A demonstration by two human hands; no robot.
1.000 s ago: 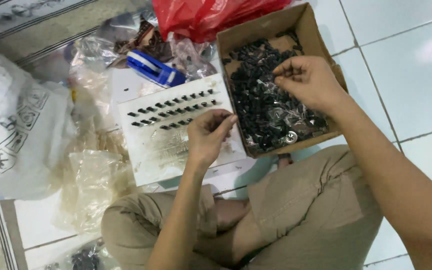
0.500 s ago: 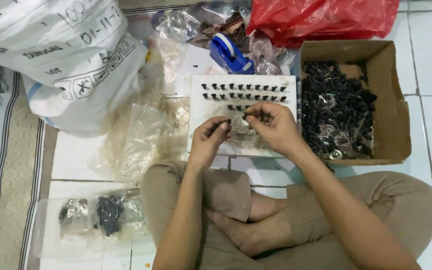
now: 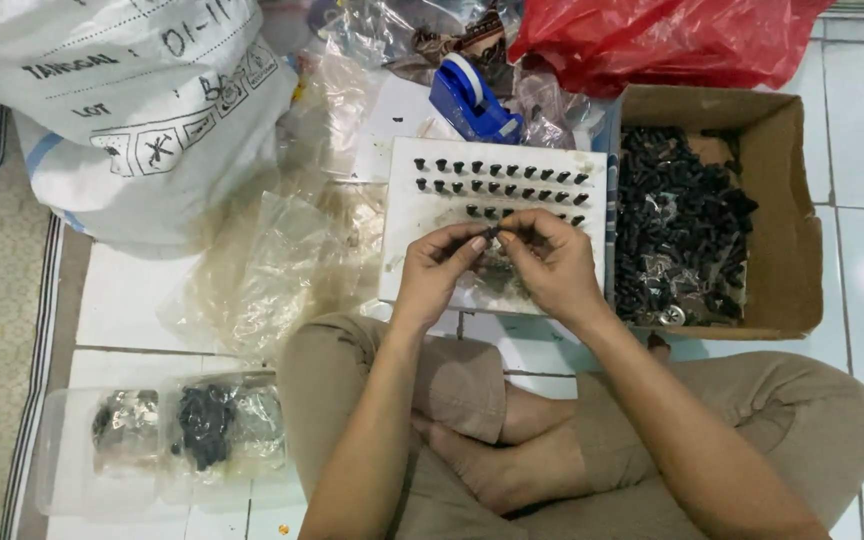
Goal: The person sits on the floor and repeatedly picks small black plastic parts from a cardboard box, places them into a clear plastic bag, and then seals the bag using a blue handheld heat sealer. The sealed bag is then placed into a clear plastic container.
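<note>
Left hand (image 3: 439, 270) and right hand (image 3: 550, 262) pinch one small black part (image 3: 492, 234) between fingertips above the white board (image 3: 407, 250). Seating it well likely requires holding it upright over a free hole.

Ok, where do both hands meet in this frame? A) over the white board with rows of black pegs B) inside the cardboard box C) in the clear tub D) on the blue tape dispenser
A: the left hand and right hand pinch a small black part together above the white board, apart from the box.
</note>
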